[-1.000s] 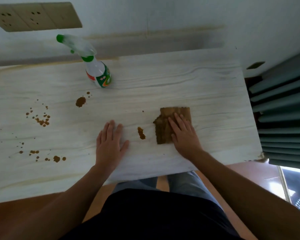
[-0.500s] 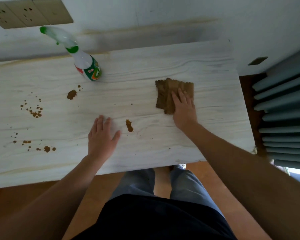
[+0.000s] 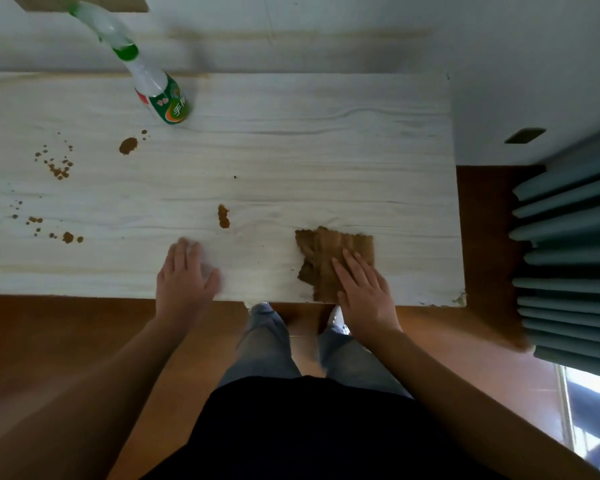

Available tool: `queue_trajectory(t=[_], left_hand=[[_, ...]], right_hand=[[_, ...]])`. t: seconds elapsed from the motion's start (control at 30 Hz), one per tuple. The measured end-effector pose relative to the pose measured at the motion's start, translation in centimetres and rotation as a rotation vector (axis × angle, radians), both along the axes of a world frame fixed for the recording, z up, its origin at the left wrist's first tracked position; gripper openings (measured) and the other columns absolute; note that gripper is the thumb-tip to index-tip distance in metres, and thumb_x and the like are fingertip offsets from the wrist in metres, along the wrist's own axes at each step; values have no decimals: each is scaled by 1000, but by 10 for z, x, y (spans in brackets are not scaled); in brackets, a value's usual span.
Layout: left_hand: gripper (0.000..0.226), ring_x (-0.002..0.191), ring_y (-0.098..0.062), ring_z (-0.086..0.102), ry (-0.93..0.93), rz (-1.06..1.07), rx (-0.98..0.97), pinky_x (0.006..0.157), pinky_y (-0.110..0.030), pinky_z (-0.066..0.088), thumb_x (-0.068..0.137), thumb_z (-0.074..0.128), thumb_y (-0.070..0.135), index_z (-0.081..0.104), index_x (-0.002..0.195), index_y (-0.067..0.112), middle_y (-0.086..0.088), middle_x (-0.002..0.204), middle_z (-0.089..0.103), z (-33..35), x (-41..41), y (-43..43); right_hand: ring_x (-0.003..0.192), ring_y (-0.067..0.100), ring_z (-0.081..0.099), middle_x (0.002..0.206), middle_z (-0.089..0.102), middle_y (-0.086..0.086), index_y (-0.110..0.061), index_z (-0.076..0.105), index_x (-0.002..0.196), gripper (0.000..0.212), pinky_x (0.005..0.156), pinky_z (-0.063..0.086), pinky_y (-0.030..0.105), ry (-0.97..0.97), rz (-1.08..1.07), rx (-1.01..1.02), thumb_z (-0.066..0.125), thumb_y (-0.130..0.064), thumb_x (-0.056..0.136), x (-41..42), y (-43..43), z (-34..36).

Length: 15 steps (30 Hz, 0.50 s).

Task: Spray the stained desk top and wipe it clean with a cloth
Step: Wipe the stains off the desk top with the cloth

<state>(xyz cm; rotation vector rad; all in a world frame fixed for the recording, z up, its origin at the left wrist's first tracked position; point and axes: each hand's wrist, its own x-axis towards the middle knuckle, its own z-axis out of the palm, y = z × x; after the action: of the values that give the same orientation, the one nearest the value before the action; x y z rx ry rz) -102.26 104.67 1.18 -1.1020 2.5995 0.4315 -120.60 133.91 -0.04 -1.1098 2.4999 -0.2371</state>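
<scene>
The pale wood-grain desk top (image 3: 291, 150) carries brown stains: one blotch (image 3: 223, 216) near the middle, a larger spot (image 3: 128, 145) below the bottle, and several specks at the left (image 3: 58, 168). A brown cloth (image 3: 326, 258) lies crumpled at the front edge, right of centre. My right hand (image 3: 362, 292) presses flat on the cloth with straight fingers. My left hand (image 3: 186, 277) rests flat on the bare desk near the front edge, left of the cloth. A spray bottle (image 3: 156, 88) with a green collar and green label stands at the back left.
A white wall runs behind the desk, with a socket panel (image 3: 84, 1) at the top left. Grey-green pleated curtains (image 3: 568, 254) hang right of the desk. Orange-brown floor and my legs (image 3: 274, 348) show below the front edge.
My right hand has dragged the cloth from the desk's middle back to the front edge. The left hand stays flat near the front edge. The camera has tilted down.
</scene>
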Motion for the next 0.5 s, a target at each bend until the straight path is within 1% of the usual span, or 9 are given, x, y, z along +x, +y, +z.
queue_trajectory(t=[0.07, 0.1, 0.13, 0.2, 0.27, 0.33, 0.43, 0.5], left_hand=[[66, 152, -35, 18, -17, 3, -7, 116, -56, 31, 102, 44, 45, 24, 155, 11, -15, 166, 19, 2, -3, -3], [66, 152, -36, 19, -28, 1, -7, 115, -57, 33, 102, 45, 45, 24, 154, 11, -15, 165, 19, 4, -4, -4], [67, 151, -37, 20, -39, -2, -6, 114, -57, 34, 101, 45, 46, 24, 154, 10, -16, 165, 20, 5, -5, -5], [72, 152, -37, 18, -57, -3, -5, 115, -57, 34, 101, 45, 49, 21, 155, 10, -16, 166, 17, 5, -5, -4], [78, 154, -36, 11, -68, -1, -1, 118, -55, 29, 100, 44, 53, 13, 158, 10, -16, 168, 11, 4, -4, 0], [81, 155, -35, 6, -76, -19, -4, 121, -53, 25, 101, 40, 55, 7, 160, 9, -16, 168, 5, 3, -1, 3], [82, 155, -35, 7, -68, -68, -30, 122, -51, 26, 101, 36, 59, 6, 159, 9, -17, 168, 6, 1, 3, 0], [82, 155, -36, 11, -66, -96, -41, 120, -51, 29, 100, 37, 59, 10, 159, 9, -17, 168, 9, 0, 6, -4]], right_hand=[[151, 21, 21, 163, 27, 3, -21, 34, 154, 57, 119, 27, 41, 11, 47, -18, 31, -38, 99, -11, 1, 2], [150, 22, 22, 161, 29, 3, -20, 38, 152, 58, 119, 26, 40, 3, 73, -42, 28, -40, 99, -16, 3, 4], [150, 21, 21, 161, 30, 3, -19, 40, 151, 57, 119, 24, 39, -3, 110, -71, 29, -39, 99, -21, 4, 5], [151, 22, 20, 161, 30, 3, -19, 40, 150, 53, 120, 21, 38, 25, 232, -112, 42, -31, 99, -30, 8, 3], [150, 24, 21, 161, 30, 5, -18, 38, 151, 58, 121, 23, 43, 56, 361, -110, 55, -26, 96, -39, 6, -3], [150, 26, 22, 161, 29, 7, -19, 35, 153, 63, 121, 25, 47, 55, 448, -69, 58, -27, 96, -47, 0, -11], [151, 26, 20, 163, 26, 6, -20, 31, 155, 60, 121, 24, 47, 50, 472, -35, 41, -39, 99, -55, -9, -15], [151, 26, 19, 163, 25, 6, -20, 31, 155, 61, 121, 24, 47, 66, 411, -44, 35, -43, 98, -53, -17, -16]])
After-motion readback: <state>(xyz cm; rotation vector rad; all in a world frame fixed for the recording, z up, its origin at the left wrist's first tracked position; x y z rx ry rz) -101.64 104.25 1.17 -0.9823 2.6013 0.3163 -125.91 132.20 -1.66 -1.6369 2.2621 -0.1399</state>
